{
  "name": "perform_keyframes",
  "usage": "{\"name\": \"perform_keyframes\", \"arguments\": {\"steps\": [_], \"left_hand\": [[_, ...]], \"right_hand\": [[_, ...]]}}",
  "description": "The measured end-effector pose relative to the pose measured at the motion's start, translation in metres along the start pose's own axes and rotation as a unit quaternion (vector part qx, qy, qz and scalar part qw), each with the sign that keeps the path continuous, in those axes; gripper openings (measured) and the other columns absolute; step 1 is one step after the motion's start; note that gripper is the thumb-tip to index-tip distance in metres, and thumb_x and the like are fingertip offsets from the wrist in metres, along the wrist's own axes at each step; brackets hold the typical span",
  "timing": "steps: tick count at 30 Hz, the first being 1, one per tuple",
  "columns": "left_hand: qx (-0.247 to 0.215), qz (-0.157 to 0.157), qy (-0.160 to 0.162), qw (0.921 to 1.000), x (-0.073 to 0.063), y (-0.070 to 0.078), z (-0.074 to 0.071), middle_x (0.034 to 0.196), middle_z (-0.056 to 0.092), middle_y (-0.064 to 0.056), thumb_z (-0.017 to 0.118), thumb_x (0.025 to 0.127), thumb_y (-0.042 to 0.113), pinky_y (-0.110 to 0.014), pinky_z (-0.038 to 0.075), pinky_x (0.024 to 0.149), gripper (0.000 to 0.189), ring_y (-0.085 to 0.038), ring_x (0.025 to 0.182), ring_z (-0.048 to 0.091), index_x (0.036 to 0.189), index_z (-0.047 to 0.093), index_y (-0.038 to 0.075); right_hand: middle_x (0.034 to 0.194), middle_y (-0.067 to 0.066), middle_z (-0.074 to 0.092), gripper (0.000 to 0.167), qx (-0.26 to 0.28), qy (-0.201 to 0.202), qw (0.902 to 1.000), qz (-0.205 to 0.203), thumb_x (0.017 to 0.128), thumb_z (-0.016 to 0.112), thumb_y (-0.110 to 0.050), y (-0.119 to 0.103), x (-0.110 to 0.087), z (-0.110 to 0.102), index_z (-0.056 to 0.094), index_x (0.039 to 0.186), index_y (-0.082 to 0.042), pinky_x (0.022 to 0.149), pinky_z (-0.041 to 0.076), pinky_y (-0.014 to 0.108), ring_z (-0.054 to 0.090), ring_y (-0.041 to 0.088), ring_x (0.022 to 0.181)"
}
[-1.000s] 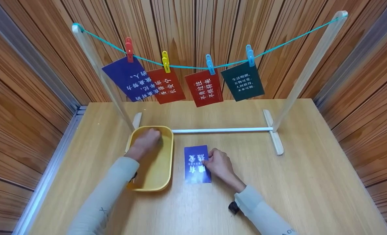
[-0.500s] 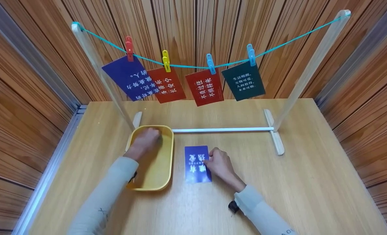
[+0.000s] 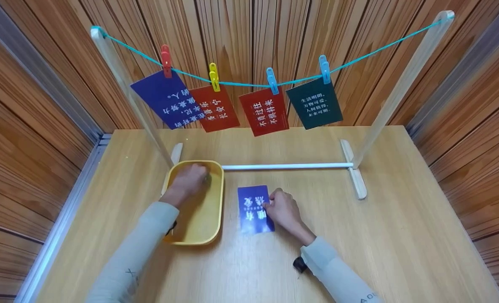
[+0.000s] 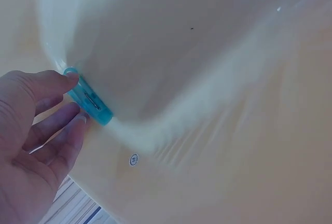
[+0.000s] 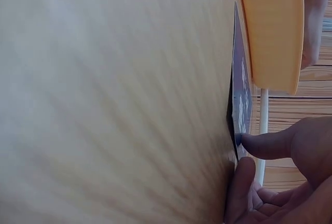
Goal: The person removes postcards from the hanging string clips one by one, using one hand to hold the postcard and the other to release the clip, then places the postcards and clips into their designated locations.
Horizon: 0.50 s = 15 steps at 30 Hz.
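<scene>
My left hand [image 3: 187,182] reaches down into a yellow plastic basket [image 3: 203,219]. In the left wrist view its thumb and fingers pinch a light-blue clothespin [image 4: 93,102] at the basket's inner corner. To the right of the basket, a blue-purple card [image 3: 249,210] with white characters is close to the tabletop. My right hand [image 3: 286,211] pinches that card by its right edge, the thumb lying on its printed face. From the right wrist side the card [image 5: 240,94] appears nearly edge-on, with a dark gap beneath it near the fingers.
Behind stands a wooden rack with a left post [image 3: 125,84], a right post [image 3: 401,92] and a white crossbar [image 3: 287,166]. A turquoise string [image 3: 380,51] carries several pegged cards, among them a dark green card [image 3: 315,103]. Wood-grain panels [image 3: 464,126] enclose the table.
The blue-purple card has risen and tilted slightly at its right edge, with my right hand shifting a little. My left hand stays in the basket in nearly the same place.
</scene>
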<state>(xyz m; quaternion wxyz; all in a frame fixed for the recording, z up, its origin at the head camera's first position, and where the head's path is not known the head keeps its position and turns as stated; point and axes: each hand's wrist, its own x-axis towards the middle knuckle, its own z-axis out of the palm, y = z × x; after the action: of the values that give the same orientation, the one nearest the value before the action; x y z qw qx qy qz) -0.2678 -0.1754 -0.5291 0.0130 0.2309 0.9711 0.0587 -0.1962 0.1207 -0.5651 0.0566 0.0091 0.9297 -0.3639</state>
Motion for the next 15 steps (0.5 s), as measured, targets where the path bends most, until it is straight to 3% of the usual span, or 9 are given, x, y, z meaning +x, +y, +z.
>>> {"name": "perform_keyframes", "arguments": {"steps": [5,15], "left_hand": [[0.000,-0.010,-0.023,0.9997,0.0014,0.0023,-0.0041,0.086,0.069,-0.015,0.062,0.101,0.002,-0.031,0.048,0.059,0.013,-0.025,0.069,0.060,0.107,0.074,-0.003],[-0.001,-0.014,-0.028,0.9995,-0.0016,0.0041,-0.0080,0.089,0.071,-0.015,0.065,0.102,0.005,-0.030,0.050,0.059,0.015,-0.024,0.070,0.062,0.112,0.073,0.000]], "right_hand": [[0.091,0.013,0.071,0.023,0.006,-0.001,0.9999,0.014,0.093,0.078,-0.015,-0.0006,0.0002,0.0001,0.067,0.104,0.002,0.068,0.054,0.035,0.062,0.021,0.077],[0.092,0.013,0.071,0.023,0.006,-0.009,0.9998,0.018,0.096,0.074,-0.018,-0.0006,-0.0003,0.0009,0.067,0.107,0.001,0.066,0.052,0.032,0.063,0.020,0.076]]}}
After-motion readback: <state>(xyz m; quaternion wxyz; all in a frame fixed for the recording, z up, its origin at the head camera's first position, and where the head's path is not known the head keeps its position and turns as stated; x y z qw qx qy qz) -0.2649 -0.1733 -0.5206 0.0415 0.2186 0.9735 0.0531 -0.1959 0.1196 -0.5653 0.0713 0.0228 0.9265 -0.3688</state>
